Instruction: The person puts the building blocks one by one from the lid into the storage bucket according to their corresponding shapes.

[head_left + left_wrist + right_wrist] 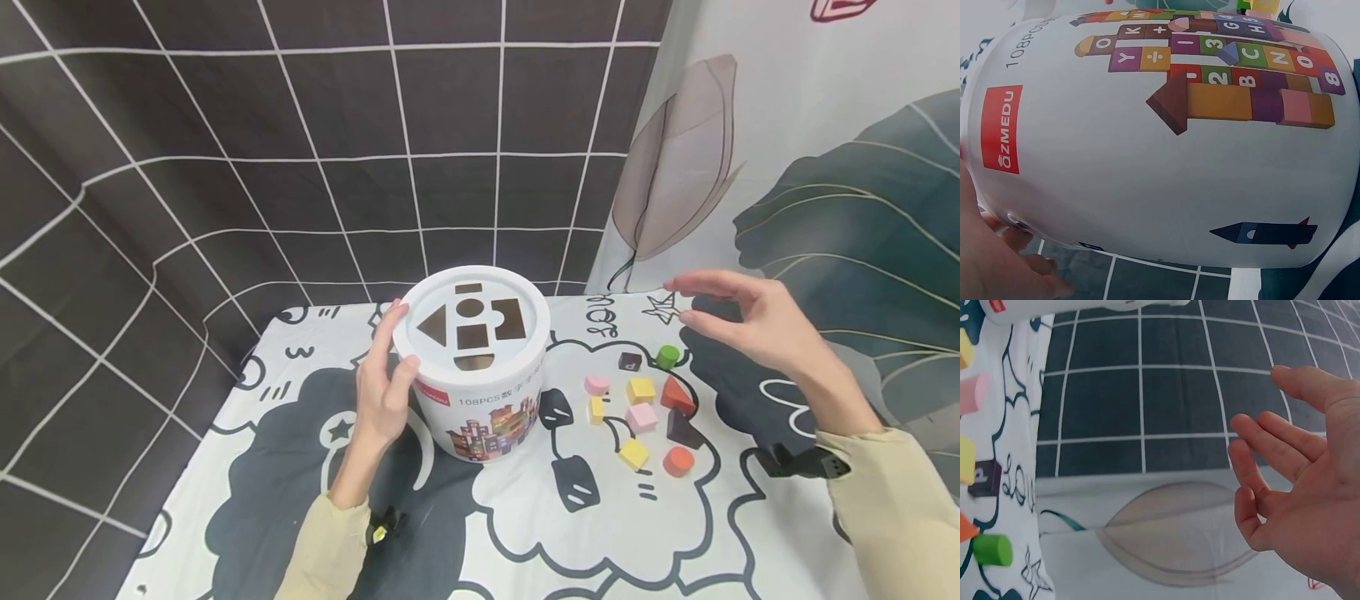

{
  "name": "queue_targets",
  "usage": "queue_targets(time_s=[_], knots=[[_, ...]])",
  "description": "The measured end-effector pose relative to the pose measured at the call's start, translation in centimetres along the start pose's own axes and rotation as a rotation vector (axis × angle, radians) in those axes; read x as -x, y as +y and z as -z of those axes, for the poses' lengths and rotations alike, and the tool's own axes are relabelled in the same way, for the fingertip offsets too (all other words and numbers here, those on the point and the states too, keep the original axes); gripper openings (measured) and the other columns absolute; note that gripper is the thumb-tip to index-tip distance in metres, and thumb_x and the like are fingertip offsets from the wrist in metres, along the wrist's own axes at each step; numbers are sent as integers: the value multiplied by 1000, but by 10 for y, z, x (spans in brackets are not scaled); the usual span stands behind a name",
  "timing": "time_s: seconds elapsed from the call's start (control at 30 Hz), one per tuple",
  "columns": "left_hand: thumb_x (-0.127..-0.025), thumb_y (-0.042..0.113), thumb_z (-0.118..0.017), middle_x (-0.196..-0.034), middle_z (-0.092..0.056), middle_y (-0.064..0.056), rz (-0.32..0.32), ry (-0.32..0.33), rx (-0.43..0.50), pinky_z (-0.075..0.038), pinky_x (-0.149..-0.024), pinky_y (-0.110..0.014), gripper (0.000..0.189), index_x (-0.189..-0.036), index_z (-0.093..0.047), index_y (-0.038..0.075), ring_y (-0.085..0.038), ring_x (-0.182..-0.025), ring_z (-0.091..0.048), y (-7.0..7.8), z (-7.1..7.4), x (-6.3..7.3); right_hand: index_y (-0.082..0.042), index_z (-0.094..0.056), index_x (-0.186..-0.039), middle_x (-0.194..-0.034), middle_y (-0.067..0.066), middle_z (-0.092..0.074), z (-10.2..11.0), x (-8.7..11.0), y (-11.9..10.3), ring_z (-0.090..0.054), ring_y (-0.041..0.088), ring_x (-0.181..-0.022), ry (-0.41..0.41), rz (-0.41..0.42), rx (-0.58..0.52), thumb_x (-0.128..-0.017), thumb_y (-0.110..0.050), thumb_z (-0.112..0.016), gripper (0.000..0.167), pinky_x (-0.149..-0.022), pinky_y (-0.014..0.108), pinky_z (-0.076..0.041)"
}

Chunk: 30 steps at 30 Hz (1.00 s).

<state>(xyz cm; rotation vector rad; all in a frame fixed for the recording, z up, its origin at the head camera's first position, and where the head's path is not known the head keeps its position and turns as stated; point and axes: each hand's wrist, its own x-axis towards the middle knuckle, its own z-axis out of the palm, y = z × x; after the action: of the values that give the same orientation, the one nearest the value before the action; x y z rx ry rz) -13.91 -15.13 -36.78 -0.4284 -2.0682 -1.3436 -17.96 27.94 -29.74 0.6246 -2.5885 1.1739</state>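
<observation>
Near edge: two pale yellow sleeves, left (322,546) and right (892,517), each with a small black device at the wrist, left one (386,528), right one (802,462). Below both lies a white cloth printed with dark cartoon figures (645,537).

Left hand (381,400): thumb and fingers spread wide, resting against the left side of a white round tub with a white lid (487,367); thumb tip at the lid rim. Tub upright on the cloth, left of the loose blocks. Lid cut-outs: triangle, circle, square, two rectangles (one notched), one rounded slot. Side print: "108PCS", a red label, a picture of lettered blocks.

Blocks on the cloth, near to far: orange-red round block (678,462); yellow block (633,454); dark angular block (684,430), just beside the round one; pink block (641,417); small yellow block (596,410); red-orange wedge-shaped block (677,395); yellow block behind the pink one (641,390); smaller pink block with a rounded side (597,385); dark block with a pale character (630,362); green cylinder (667,357).

Right hand (757,321): raised in the air right of the green cylinder, holding nothing, wide gap between thumb and fingers.

Far: dark backdrop with white grid lines (457,108); to its right, a pale curtain with large leaf prints (780,75).
</observation>
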Motion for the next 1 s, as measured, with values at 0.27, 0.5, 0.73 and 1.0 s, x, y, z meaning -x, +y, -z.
queue_targets(time_s=[0.27,0.5,0.73,1.0], knots=[[-88,27,-47,-153,-45,-11,-3,0,-3,-24,-116,-47,62,-144,-50,2,-23,-144,-35,-1,0,0,-3,-67,-125,-115,-18,-66,3,23,24,-57,-1,-103,23,-30,-1,-81,5,-77,47,-82,10,-40],[-88,27,-47,-152,-45,-11,-9,2,-9,-25,-115,-47,62,-144,-50,1,-24,-143,-36,-1,0,0,0,-64,-125,-112,-8,-68,2,51,43,-58,3,-94,-24,-47,15,-83,4,-76,44,-79,8,-43],[-88,28,-47,-153,-44,-11,-5,5,0,-24,-116,-48,62,-145,-50,3,-25,-143,-36,-3,-1,0,3,-63,-125,-106,-17,-66,-1,77,61,-58,1,-89,-34,-107,15,-82,6,-76,45,-77,8,-43],[-88,27,-47,-153,-44,-10,-2,6,3,-24,-116,-48,62,-145,-50,3,-24,-144,-35,-2,0,0,5,-62,-126,-109,-18,-65,-10,89,73,-59,-3,-90,-16,-140,-1,-83,5,-76,45,-77,9,-45]])
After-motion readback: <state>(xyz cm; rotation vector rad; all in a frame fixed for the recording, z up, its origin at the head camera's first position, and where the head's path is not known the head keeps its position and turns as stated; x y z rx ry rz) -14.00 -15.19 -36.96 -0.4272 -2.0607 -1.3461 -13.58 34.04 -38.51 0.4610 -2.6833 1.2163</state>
